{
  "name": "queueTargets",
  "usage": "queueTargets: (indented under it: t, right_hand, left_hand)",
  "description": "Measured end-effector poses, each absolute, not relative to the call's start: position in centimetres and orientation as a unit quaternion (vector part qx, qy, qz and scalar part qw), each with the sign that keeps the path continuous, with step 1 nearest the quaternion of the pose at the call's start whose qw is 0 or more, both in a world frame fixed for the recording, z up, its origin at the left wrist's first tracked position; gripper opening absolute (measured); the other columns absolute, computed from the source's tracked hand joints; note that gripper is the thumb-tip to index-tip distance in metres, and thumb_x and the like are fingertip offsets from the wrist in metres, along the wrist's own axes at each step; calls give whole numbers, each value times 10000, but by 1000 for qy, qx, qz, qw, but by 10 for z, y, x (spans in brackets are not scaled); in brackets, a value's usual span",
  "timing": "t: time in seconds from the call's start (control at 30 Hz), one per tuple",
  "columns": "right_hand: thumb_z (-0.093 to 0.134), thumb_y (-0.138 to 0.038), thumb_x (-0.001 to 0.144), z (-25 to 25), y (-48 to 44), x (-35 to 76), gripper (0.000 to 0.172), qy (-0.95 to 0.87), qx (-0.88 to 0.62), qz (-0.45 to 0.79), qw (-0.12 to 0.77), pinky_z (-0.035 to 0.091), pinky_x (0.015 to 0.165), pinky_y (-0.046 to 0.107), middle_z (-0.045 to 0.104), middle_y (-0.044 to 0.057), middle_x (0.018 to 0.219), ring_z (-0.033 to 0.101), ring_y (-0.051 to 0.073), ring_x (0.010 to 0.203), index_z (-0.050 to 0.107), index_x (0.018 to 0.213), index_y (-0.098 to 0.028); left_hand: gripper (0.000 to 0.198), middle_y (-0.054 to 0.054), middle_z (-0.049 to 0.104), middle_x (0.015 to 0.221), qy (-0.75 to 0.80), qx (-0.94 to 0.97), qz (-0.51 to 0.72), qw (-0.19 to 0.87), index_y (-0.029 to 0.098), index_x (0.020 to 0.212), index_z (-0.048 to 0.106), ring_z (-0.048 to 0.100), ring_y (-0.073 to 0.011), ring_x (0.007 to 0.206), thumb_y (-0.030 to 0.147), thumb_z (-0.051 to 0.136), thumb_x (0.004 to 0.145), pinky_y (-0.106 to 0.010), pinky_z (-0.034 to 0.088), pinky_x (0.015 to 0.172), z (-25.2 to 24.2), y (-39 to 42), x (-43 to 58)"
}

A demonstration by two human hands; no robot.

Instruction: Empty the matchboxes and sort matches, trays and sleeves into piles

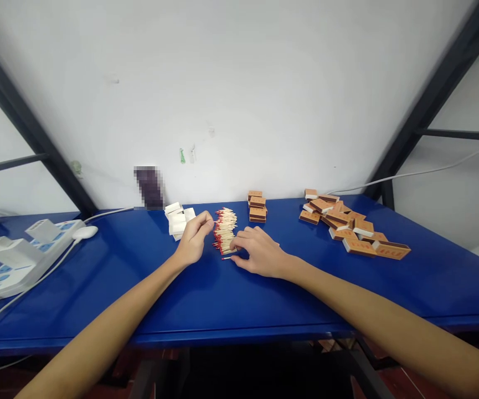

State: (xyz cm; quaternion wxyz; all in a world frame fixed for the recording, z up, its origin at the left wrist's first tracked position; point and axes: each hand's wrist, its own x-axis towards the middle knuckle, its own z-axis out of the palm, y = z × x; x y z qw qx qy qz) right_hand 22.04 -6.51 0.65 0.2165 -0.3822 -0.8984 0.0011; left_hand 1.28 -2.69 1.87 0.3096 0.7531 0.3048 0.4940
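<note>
Head view shows the left hand (195, 239) curled closed, thumb against the bent forefinger; what lies inside the grip is hidden, so whether it holds a match cannot be told. The right hand (259, 252) is partly open, palm down, with a gap between thumb and forefinger; its fingertips reach the near right edge of the match pile (225, 228) and cover some of the sticks there. A single match (227, 257) lies at the pile's near end, just left of the right thumb, red head to the left and its long axis running roughly left to right; its plain end is hard to make out by the fingers, and whether they touch it is unclear.

The match pile sits on the blue table (256, 310) between the two hands. Its long axis runs away from the person, while most of the sticks lie crosswise, red heads mainly to the left, a few to the right.

Just beyond the left hand are white box trays (176, 221), partly covered by it. Past the pile stand stacked matchboxes (258, 213), and farther right matchboxes lie in a loose heap (343, 221), overlapping. Near the wall (264, 111), a dark object (153, 189) is blurred into blocks. At far left, a power strip (19, 271) is cut off by the picture edge.
</note>
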Motion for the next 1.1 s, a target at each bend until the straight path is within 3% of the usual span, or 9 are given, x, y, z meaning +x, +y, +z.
queueTargets:
  t: [0.23,0.4,0.53,0.67,0.77,0.9,1.1]
  right_hand:
    - [570,-235,915,6,-60,212,152,-907,-363,-23,214,286,764,342,690,34,869,533,187,861,671,811,-189]
    - [601,-226,874,3,-46,211,126,-897,-374,-40,233,282,747,340,682,32,828,538,191,840,636,759,-189]
    - [605,-248,875,2,-45,214,163,-895,-369,-44,248,290,753,338,668,32,787,533,187,802,602,724,-190]
    - [620,-258,882,0,-48,214,89,-901,-350,-31,254,314,780,333,673,33,837,548,183,828,641,833,-187]
    - [631,-263,885,-1,-48,214,94,-906,-339,-34,253,339,799,338,673,53,920,556,199,889,665,931,-189]
    - [625,-253,893,-4,-46,216,145,-908,-323,-38,266,390,831,347,651,79,1037,557,216,970,668,1017,-191]
    - [594,-199,910,-11,-41,214,107,-908,-310,-35,281,456,827,348,668,80,1094,611,213,964,668,988,-193]
  left_hand:
    - [321,54,312,598,313,758,471,326,201,690,387,291,-107,532,418,472,911,-255,253,514,6,-16,8]
    - [295,80,197,554,329,774,449,301,224,687,315,196,-97,462,403,359,916,-237,219,455,4,-13,4]
    - [275,41,346,584,334,813,419,228,196,649,390,319,-111,538,338,446,878,-251,273,535,13,-15,-3]
    - [74,5,498,713,326,877,327,134,176,737,535,433,-137,659,227,556,787,-267,326,634,25,-19,-13]
    - [12,9,523,721,333,911,236,64,182,759,539,454,-136,642,188,545,768,-266,330,633,28,-20,-17]
    - [98,33,502,609,330,925,174,66,187,678,510,416,-119,548,190,563,761,-259,289,557,26,-19,-18]
    - [83,6,534,678,322,935,141,43,186,711,543,466,-142,610,154,535,788,-273,319,576,22,-17,-14]
